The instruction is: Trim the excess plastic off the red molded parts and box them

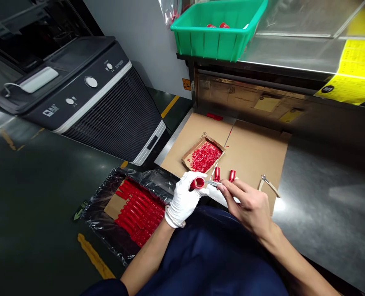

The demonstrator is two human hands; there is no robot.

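Note:
In a white glove, my left hand [185,197] is closed around a red plastic tube [197,183], its open end turned to the right. My bare right hand [248,201] pinches a slim metal blade tool [212,183], probably a knife, whose tip is at the tube's rim. Just beyond my hands, two more red tubes, one [217,174] at the left and one [232,175] at the right, stand on the cardboard sheet [253,144]. A shallow cardboard tray [187,160] of red plastic scraps [205,157] lies behind my left hand.
Pliers [270,186] with pale handles lie right of my right hand on the metal bench [324,197]. At lower left, a plastic-lined box [108,230] holds rows of red parts [139,211]. A green bin [207,43] sits on the upper shelf. A black air cooler [108,107] stands left.

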